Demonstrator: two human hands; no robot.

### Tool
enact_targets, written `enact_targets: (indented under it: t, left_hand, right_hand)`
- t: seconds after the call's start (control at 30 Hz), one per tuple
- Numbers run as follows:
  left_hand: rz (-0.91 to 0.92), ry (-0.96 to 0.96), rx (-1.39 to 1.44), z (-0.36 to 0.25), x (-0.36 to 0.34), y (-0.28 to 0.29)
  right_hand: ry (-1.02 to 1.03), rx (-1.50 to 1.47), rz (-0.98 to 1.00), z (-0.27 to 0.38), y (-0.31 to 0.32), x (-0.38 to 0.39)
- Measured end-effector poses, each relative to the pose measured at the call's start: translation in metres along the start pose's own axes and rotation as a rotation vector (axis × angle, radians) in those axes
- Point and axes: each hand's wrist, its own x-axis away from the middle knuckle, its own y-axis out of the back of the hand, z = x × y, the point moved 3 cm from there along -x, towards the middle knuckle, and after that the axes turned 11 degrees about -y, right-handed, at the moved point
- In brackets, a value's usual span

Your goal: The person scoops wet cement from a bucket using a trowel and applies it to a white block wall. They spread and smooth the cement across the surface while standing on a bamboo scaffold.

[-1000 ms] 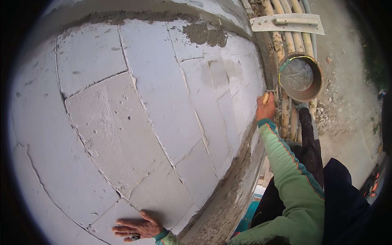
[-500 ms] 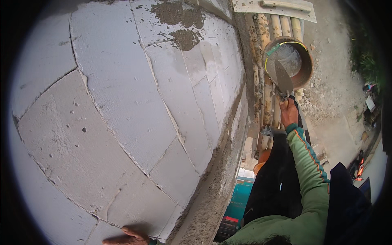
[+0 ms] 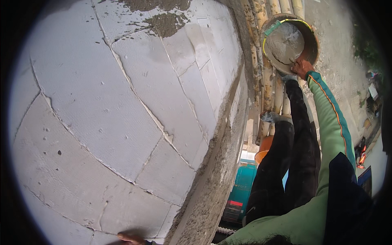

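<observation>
At the bottom edge my left hand (image 3: pixel 128 239), mostly out of view, rests with stretched fingers against the pale block wall (image 3: pixel 77 130). My right hand (image 3: pixel 301 67) is closed on the trowel at the near rim of a round mortar bucket (image 3: pixel 310 38); the trowel is largely hidden, dipped in the wet grey mortar (image 3: pixel 281 43). Patches of mortar (image 3: pixel 163 24) cling to the upper part of the wall, and a rough cement band (image 3: pixel 204 196) runs along its right side.
My legs (image 3: pixel 265 179) stand on bamboo poles (image 3: pixel 267 94) beside the wall. Lower down are an orange bucket (image 3: pixel 264 149) and a teal object (image 3: pixel 241 188). Dusty, rubble-strewn ground (image 3: pixel 330 49) and some plants (image 3: pixel 363 53) lie at the right.
My right hand has moved from beside the wall to the bucket, carrying the trowel into it. The view has shifted, so the wall sits higher and the float has left the frame.
</observation>
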Motion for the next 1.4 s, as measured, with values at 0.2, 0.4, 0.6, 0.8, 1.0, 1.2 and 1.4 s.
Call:
enact_targets:
  t: [0.2,0.4,0.6,0.8,1.0,1.2,1.4]
  left_hand:
    - [0.003,0.017,0.029,0.002,-0.007,-0.005]
    - [0.01,0.037,0.071,-0.001,-0.011,0.003]
    - [0.013,0.049,0.077,-0.002,-0.006,0.005]
    - [-0.044,0.034,0.049,-0.012,-0.016,0.002]
    - [-0.025,0.028,0.015,0.001,0.001,-0.006]
    - [-0.021,0.04,0.021,0.01,0.005,-0.013]
    - [-0.04,-0.007,0.017,0.008,-0.001,-0.007]
  right_hand:
    - [-0.045,-0.586,0.184,-0.019,0.0,0.071]
    - [-0.043,-1.091,0.193,0.055,-0.011,0.187]
    - [0.122,-1.301,-0.075,0.185,-0.04,0.206]
    - [-0.191,-1.271,-0.395,0.373,-0.097,0.027]
    - [0.279,-1.283,-0.009,0.446,-0.071,0.138]
    - [-0.111,-1.103,-0.077,0.152,-0.072,0.209]
    - [-0.336,0.022,-0.435,-0.023,0.005,0.022]
